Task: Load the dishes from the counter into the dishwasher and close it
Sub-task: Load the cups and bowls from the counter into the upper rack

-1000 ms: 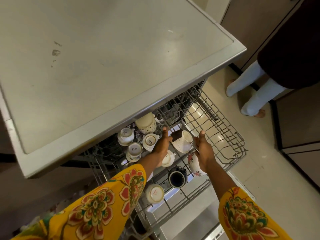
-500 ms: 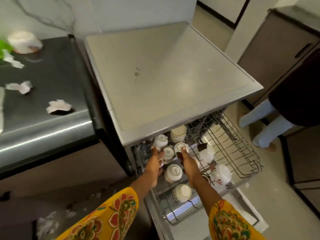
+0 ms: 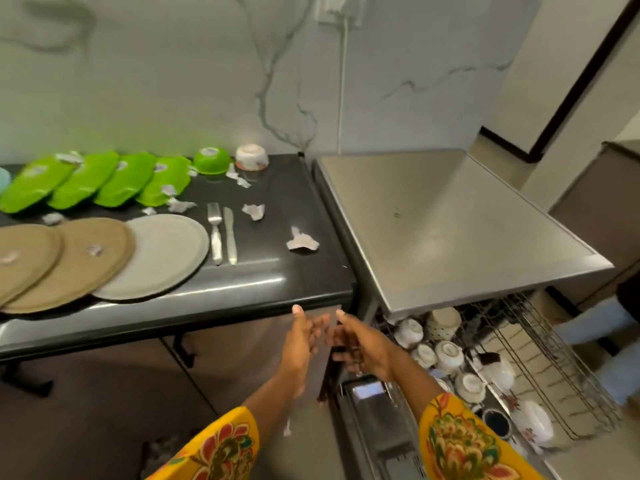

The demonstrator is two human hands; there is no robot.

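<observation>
My left hand (image 3: 304, 336) and my right hand (image 3: 360, 344) hover empty in front of the counter's edge, fingers loose, left of the dishwasher. The pulled-out upper rack (image 3: 540, 368) holds several upturned white cups (image 3: 448, 355) and a dark mug (image 3: 496, 422). On the black counter (image 3: 294, 271) lie three round plates, brown and grey (image 3: 156, 258), several green dishes (image 3: 124, 178), a green bowl (image 3: 211, 161), a white patterned bowl (image 3: 251, 156), a fork (image 3: 215, 233) and a knife (image 3: 230, 235).
Crumpled paper scraps (image 3: 302, 241) lie scattered over the counter. The dishwasher's steel top (image 3: 450, 230) is bare. Its open door (image 3: 377, 431) juts out below my right arm. Another person's legs (image 3: 588, 327) stand at the right edge.
Both hands have left the cups in the rack and moved left and up, holding nothing. My view swung left from the rack to the counter with its dishes.
</observation>
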